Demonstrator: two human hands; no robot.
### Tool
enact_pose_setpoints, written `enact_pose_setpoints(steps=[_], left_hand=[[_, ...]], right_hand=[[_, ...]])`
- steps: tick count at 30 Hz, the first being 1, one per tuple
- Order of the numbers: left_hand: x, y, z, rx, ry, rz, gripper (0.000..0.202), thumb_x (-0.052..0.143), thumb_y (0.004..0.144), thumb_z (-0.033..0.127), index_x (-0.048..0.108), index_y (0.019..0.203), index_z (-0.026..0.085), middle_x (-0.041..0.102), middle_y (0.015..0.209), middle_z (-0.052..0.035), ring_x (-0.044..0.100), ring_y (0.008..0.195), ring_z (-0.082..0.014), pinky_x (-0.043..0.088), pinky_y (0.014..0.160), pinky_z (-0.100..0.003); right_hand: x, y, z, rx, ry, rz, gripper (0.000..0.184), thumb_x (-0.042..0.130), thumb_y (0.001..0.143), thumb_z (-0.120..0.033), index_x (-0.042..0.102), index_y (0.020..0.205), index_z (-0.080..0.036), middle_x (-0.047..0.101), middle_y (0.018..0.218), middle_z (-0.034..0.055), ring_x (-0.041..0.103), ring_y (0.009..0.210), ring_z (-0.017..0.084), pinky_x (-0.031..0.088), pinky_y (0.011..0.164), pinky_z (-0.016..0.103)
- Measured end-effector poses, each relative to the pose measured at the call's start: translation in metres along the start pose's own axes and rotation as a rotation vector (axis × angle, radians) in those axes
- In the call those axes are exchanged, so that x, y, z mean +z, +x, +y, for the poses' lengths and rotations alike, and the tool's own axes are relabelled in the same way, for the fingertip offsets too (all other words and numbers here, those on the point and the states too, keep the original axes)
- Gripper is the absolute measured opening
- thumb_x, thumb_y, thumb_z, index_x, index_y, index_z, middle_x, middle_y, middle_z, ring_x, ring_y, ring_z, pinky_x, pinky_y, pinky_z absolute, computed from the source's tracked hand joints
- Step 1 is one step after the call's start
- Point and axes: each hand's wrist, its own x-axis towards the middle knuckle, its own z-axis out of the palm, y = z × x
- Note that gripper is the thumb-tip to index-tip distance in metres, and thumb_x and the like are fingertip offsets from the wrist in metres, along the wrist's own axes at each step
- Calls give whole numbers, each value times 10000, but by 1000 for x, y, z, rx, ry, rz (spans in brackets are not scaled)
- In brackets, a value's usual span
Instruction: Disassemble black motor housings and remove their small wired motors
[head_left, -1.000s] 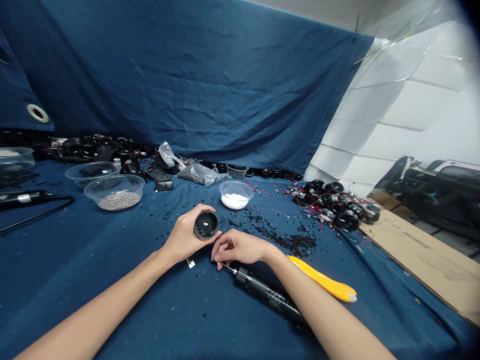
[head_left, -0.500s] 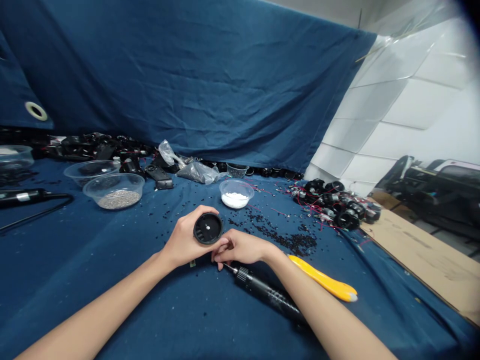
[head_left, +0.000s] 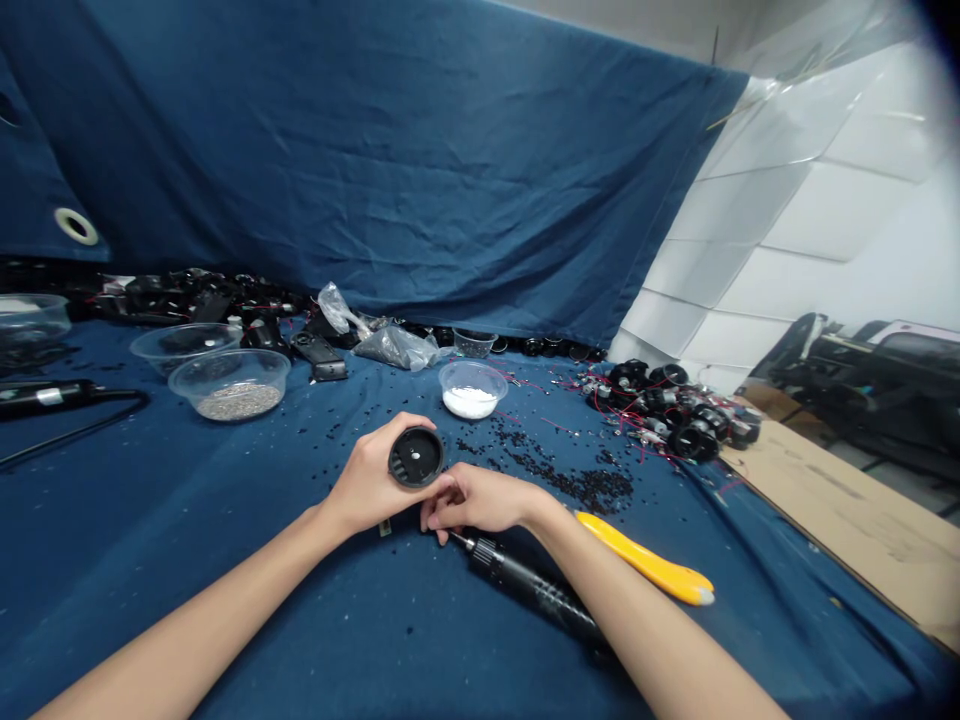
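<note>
Left hand (head_left: 369, 487) grips the black round cap (head_left: 415, 457), its open face now tipped more toward the camera than a second ago. Right hand (head_left: 480, 497) has moved in against it, fingers pinched, contents unclear. A screwdriver (head_left: 525, 585) lies under that wrist on the counter (head_left: 225, 540).

Even, moderately bright light; soft shadows under forearms. Glare on clear plastic sheet (head_left: 780, 110) far right. Wide-angle bending at edges, dark corner vignette top right.
</note>
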Motion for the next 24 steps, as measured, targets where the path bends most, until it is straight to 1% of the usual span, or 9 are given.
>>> enact_pose_setpoints(steps=[4,8,13,17,24], left_hand=[[0,-1,-1,-2,10,2,420,786,731,318,547,1055,201,645,955,-5,635,829,-155,490,757,-256],[-1,-2,-2,-4,13,3,433,784,729,329,545,1065,199,645,965,-10,638,840,-161,488,762,-260],[0,-1,-3,-3,28,-10,430,783,728,339,544,1058,200,645,960,-11,641,843,-168,488,769,-266],[1,-1,-3,1,39,0,418,775,734,320,542,1061,202,645,955,-10,641,836,-167,490,769,-268],[2,-1,-5,6,43,1,398,762,742,316,541,1051,199,648,946,-15,642,827,-170,501,762,-276]], right_hand=[[-1,1,0,-9,-4,-13,131,562,785,-178,664,837,-115,641,656,1,507,572,93,393,568,202],[-1,0,2,3,17,2,115,587,779,-202,661,809,-120,644,665,1,528,582,93,410,588,203],[-2,-5,4,54,99,1,152,598,778,-256,652,804,-117,654,702,21,608,637,123,488,648,239],[-5,-11,3,83,148,-14,155,583,761,-230,661,822,-110,667,718,36,635,648,135,519,660,263],[-6,-12,1,77,204,6,201,554,708,-173,675,855,-109,678,739,37,631,643,121,517,662,253]])
